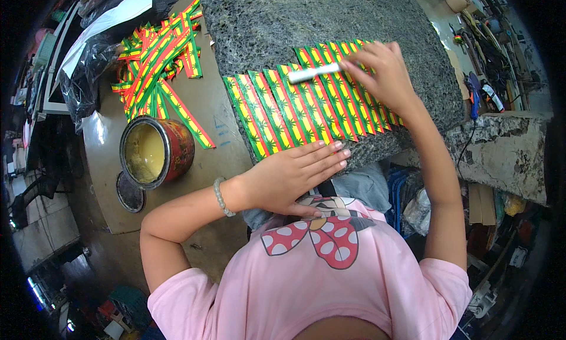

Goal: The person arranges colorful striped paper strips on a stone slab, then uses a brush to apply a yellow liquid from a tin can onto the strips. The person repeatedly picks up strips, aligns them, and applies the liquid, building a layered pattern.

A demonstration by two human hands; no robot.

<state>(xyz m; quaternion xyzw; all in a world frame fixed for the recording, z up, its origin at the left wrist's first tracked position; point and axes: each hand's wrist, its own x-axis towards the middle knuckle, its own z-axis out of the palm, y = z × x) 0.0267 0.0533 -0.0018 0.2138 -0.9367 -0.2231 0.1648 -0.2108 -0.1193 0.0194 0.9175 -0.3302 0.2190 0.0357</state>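
Observation:
Striped strips point(286, 113) in red, yellow and green with leaf prints lie slanted side by side on a dark mottled slab point(253, 22). My right hand point(380, 75) is closed around a slim white brush point(315, 73), slightly blurred, held over the middle of the row. Its bristles cannot be made out clearly. My left hand point(295, 178) lies palm down with fingers stretched out along the near ends of the strips. It holds nothing. To the left, an open tin point(183, 148) contains pale yellow paste point(145, 154).
A tangled pile of the same strips point(156, 63) lies on the brown board point(106, 195) left of the slab. A round dark lid point(130, 194) rests beside the tin. Black plastic point(88, 83) is at far left; a blue-handled tool point(473, 95) with a cable lies at right.

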